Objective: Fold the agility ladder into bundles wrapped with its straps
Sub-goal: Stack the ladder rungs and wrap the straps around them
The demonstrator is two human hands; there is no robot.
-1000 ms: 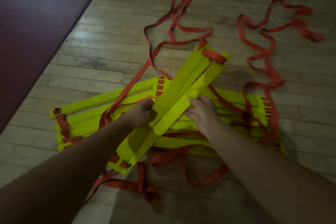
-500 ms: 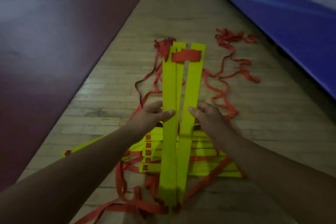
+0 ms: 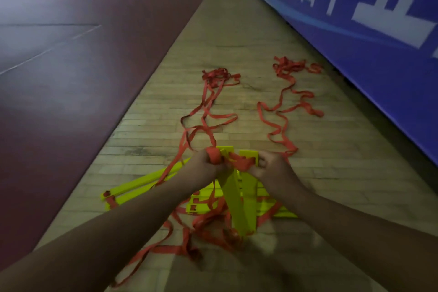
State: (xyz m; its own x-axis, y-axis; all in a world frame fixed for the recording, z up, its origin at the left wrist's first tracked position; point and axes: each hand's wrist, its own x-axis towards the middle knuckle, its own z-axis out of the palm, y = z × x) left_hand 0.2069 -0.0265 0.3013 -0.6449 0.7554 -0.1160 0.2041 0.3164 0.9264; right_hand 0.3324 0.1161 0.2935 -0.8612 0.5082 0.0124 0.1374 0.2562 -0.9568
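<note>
A few yellow ladder rungs (image 3: 237,199) stand nearly upright in front of me, their lower ends on the floor. My left hand (image 3: 205,166) grips a bunched orange strap (image 3: 214,155) at the top of these rungs. My right hand (image 3: 270,166) holds the top of the rungs and pinches the strap on its side. More yellow rungs (image 3: 142,185) lie flat in a pile under my arms, tangled with orange strap. Two long loose runs of strap (image 3: 208,111) trail away across the wooden floor.
A strip of wooden floor (image 3: 225,42) runs ahead between a dark red mat (image 3: 71,66) on the left and a blue banner wall (image 3: 355,31) on the right. The second strap run (image 3: 282,102) lies close to the banner.
Both hands have slid from the middle of the upright rungs to their top ends and taken hold of the orange strap there. The view has tilted up.
</note>
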